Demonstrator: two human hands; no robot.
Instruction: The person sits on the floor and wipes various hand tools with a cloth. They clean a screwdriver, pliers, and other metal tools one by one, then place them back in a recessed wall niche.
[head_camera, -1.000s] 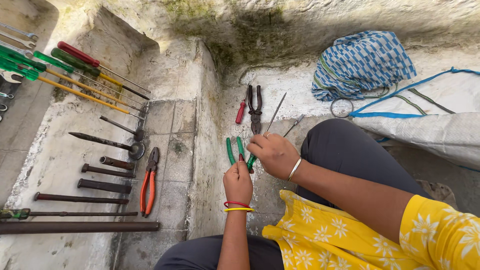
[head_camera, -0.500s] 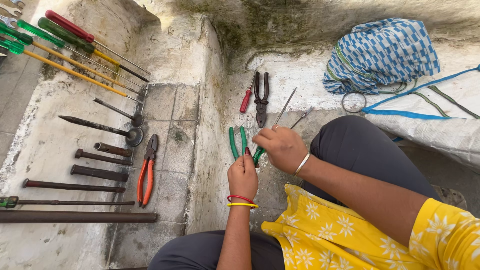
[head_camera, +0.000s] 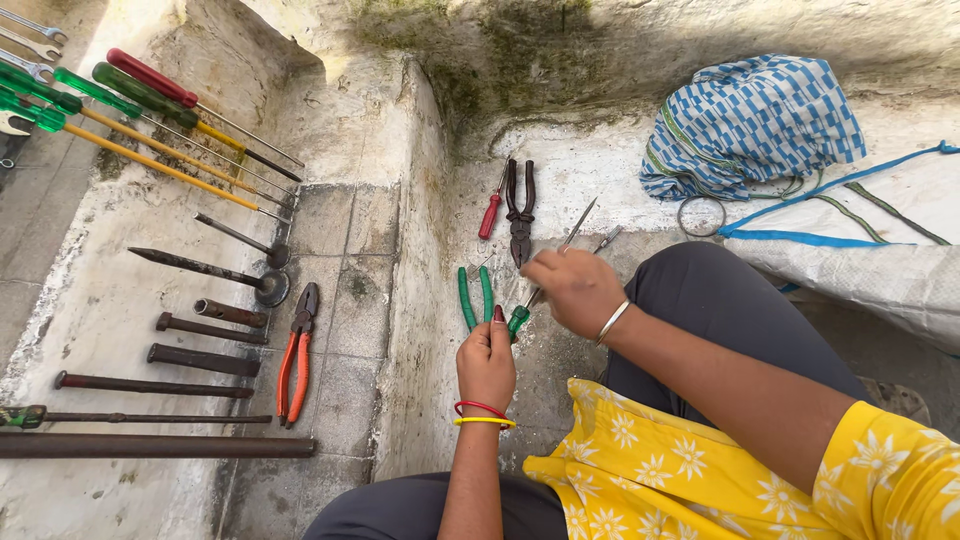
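From the head camera, the left hand is curled shut at the handle ends of one pair of green-handled pliers lying on the concrete ledge; the right hand, at two o'clock from it, pinches closed on one green-handled screwdriver; at twelve o'clock lie one pair of black pliers and one small red screwdriver; at nine o'clock, one pair of orange pliers among four dark rods; a blue checked bag at one o'clock.
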